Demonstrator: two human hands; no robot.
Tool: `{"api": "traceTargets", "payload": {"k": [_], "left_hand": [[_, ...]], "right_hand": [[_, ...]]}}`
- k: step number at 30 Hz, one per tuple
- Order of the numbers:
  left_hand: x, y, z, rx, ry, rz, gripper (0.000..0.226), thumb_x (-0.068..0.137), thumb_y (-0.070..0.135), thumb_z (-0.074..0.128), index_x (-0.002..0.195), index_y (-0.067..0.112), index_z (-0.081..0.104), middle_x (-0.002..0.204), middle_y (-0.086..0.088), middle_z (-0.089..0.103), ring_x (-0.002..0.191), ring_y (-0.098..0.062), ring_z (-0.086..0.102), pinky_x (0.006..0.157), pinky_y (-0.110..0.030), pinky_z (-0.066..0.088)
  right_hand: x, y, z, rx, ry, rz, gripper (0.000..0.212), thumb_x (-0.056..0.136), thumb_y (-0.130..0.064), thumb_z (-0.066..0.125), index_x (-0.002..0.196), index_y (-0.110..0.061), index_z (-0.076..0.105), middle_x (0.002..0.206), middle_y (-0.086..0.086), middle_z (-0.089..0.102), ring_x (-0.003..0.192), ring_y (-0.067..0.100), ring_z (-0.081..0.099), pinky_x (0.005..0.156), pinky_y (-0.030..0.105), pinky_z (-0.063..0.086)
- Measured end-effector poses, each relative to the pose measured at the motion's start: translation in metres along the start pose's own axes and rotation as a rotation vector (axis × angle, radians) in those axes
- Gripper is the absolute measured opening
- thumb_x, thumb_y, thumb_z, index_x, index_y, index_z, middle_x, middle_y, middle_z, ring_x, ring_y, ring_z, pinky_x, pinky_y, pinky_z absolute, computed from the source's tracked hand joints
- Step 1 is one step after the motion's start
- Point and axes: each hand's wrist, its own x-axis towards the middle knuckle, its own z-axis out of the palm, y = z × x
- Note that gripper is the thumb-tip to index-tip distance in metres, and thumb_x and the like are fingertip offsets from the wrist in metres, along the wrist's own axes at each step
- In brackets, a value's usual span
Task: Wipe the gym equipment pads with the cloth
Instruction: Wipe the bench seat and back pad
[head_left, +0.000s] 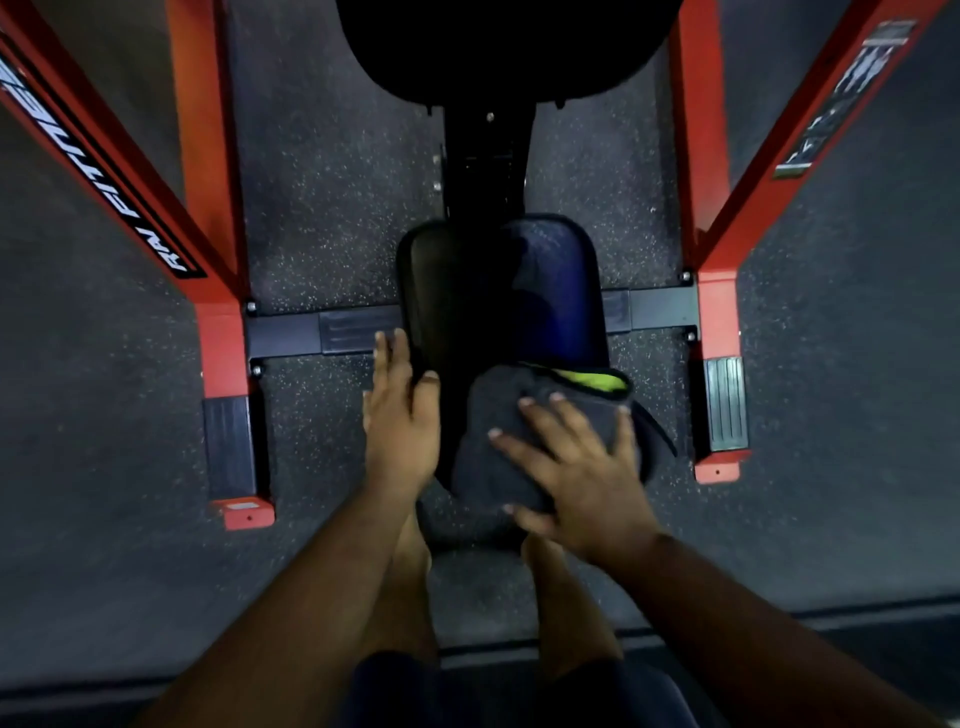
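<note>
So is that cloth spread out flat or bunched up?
Bunched: the cloth lies in thick folds on the seat pad, under the right hand, its green edge turned up.

The seat pad (550, 291) looks smooth and faintly glossy, the cloth (493, 441) soft and matt, the floor (322, 208) speckled, rough.

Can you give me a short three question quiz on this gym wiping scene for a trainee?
1. True or false: the right hand presses the cloth with spread fingers.
2. Where does the left hand rest? A) on the red frame B) on the left edge of the seat pad C) on the floor
3. Which colour shows at the folded edge of the dark cloth?

Key: 1 true; 2 B; 3 yellow-green.
</note>
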Motion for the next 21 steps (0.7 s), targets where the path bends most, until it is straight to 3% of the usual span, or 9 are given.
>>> {"api": "traceTargets", "payload": {"k": [3, 5, 9, 12, 15, 21], "left_hand": [[0.008, 0.017, 0.016, 0.223, -0.045, 0.038, 0.074, 0.093, 0.049, 0.028, 0.163, 0.028, 0.013, 0.172, 0.006, -0.002, 0.157, -0.009, -0.002, 0.127, -0.051, -0.002], [0.021, 0.024, 0.026, 0.320, -0.024, 0.048, 0.074, 0.095, 0.049, 0.026, 0.164, 0.027, 0.011, 0.172, 0.005, -0.005, 0.157, -0.011, -0.005, 0.126, -0.053, -0.004], [0.040, 0.028, 0.038, 0.466, -0.001, 0.012, 0.066, 0.104, 0.044, 0.030, 0.163, 0.025, 0.007, 0.172, 0.003, -0.007, 0.157, -0.013, -0.010, 0.124, -0.060, -0.004], [0.039, 0.027, 0.040, 0.507, -0.020, 0.036, 0.065, 0.105, 0.041, 0.030, 0.163, 0.025, 0.006, 0.171, 0.004, -0.007, 0.157, -0.013, -0.012, 0.124, -0.061, -0.003], [0.043, 0.026, 0.042, 0.521, -0.021, 0.042, 0.065, 0.105, 0.041, 0.028, 0.163, 0.025, 0.006, 0.171, 0.004, -0.007, 0.157, -0.014, -0.012, 0.125, -0.060, 0.000], [0.043, 0.021, 0.046, 0.589, -0.009, 0.062, 0.067, 0.104, 0.043, 0.032, 0.163, 0.024, 0.007, 0.172, 0.002, -0.007, 0.158, -0.018, -0.012, 0.126, -0.056, -0.001]], "right_hand": [[0.035, 0.028, -0.012, 0.210, -0.039, 0.230, 0.083, 0.079, -0.087, 0.040, 0.154, -0.059, 0.016, 0.171, -0.014, 0.001, 0.157, 0.018, -0.016, 0.108, 0.084, 0.013], [0.086, 0.041, -0.022, 0.294, -0.034, 0.329, 0.080, 0.083, -0.086, 0.039, 0.153, -0.061, 0.010, 0.170, -0.019, -0.007, 0.156, 0.021, -0.021, 0.108, 0.084, 0.012], [0.143, 0.052, -0.033, 0.289, -0.035, 0.426, 0.075, 0.089, -0.080, 0.037, 0.154, -0.057, 0.009, 0.170, -0.017, -0.006, 0.157, 0.029, -0.014, 0.108, 0.078, 0.024], [0.077, 0.032, -0.020, 0.322, 0.076, 0.433, 0.068, 0.094, -0.072, 0.039, 0.156, -0.054, 0.017, 0.171, -0.015, -0.001, 0.158, 0.027, -0.006, 0.111, 0.068, 0.033], [0.036, 0.019, -0.014, 0.448, 0.023, 0.469, 0.068, 0.095, -0.070, 0.040, 0.156, -0.055, 0.015, 0.170, -0.018, -0.010, 0.157, 0.027, -0.010, 0.111, 0.066, 0.033], [0.173, 0.082, -0.026, 0.425, 0.042, 0.511, 0.068, 0.095, -0.073, 0.037, 0.156, -0.058, 0.010, 0.171, -0.012, -0.008, 0.156, 0.041, 0.002, 0.116, 0.064, 0.032]]}}
